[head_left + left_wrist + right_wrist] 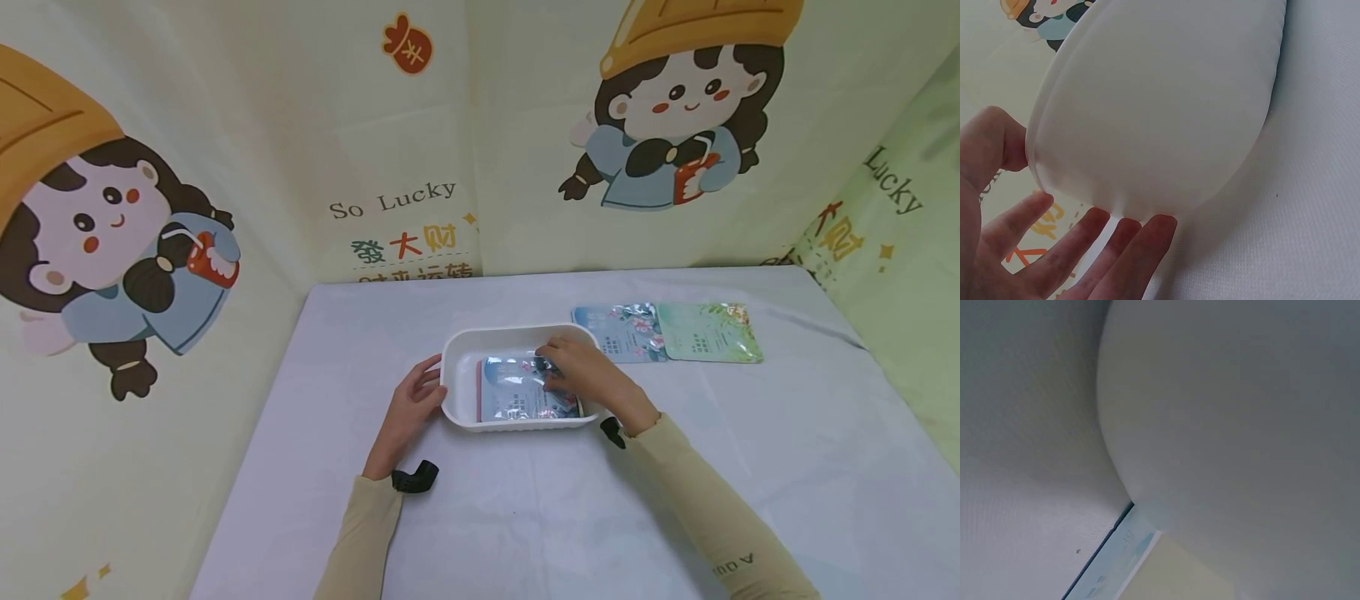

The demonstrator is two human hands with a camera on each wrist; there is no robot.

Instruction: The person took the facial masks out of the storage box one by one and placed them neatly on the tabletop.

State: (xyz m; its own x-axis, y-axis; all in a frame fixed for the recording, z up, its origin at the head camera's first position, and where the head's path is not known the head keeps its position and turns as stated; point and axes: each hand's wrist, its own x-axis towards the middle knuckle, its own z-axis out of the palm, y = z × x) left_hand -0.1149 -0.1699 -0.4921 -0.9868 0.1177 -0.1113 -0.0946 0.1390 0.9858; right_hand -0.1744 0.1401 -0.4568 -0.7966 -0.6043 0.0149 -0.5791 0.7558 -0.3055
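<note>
A white plastic tray [465, 422] stands on the table, holding a glossy blue flower-printed flat packet [510, 396]. A reddish edge shows beneath the packet's left side. My left hand [408, 412] touches the tray's left end from outside. In the left wrist view its thumb meets the rim and the spread fingertips rest against the outer wall [1160, 112]. My right hand [588, 371] reaches over the tray's right rim, bent fingers and thumb on the packet's upper right part. The right wrist view shows the tray's outer wall [1222, 425], which hides that hand's fingers.
Behind the tray's right end, another blue flat packet [626, 333] and a green one [712, 332] lie side by side on the white tablecloth [510, 517]. A cartoon-printed curtain [525, 208] hangs at the back and sides.
</note>
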